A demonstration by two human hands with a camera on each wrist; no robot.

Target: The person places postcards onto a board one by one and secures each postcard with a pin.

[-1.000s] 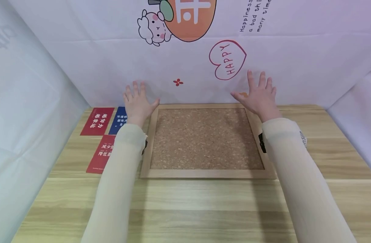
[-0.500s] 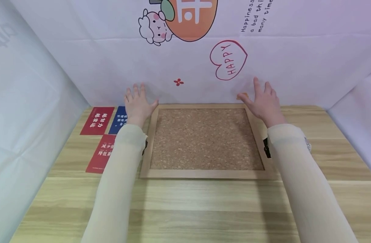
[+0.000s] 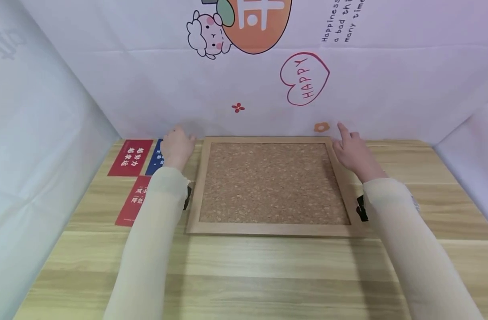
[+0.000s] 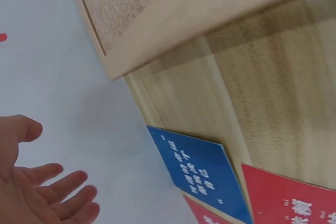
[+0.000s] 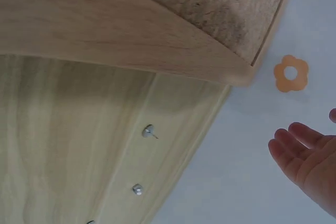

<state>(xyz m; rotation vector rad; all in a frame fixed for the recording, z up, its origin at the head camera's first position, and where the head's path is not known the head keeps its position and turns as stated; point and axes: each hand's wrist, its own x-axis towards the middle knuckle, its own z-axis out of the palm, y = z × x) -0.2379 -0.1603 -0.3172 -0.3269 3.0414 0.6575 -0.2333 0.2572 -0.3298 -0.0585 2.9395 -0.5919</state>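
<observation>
A cork board [image 3: 275, 184] in a light wooden frame lies on the table. Off its far left corner is my left hand [image 3: 179, 149], over the edge of a blue card [image 3: 153, 162]; the left wrist view shows its fingers [image 4: 68, 195] loosely bent around nothing. Beyond the far right corner hovers my right hand [image 3: 353, 153], forefinger stretched forward and nothing held. Several metal thumbtacks are nearest to it on the table, among them one thumbtack [image 5: 148, 130] lying tilted and another thumbtack [image 5: 137, 189]; in the head view the right arm hides them.
Left of the board lie a red card [image 3: 125, 164] and a second red card [image 3: 128, 209], the latter partly under the left sleeve. A white printed cloth [image 3: 148, 89] rises behind the table [image 3: 244, 275], with more cloth at both sides.
Both hands have drawn back and lower from the back cloth, and their spread fingers have bent. The right hand has also moved right, uncovering the orange flower print. The board has stayed put.
</observation>
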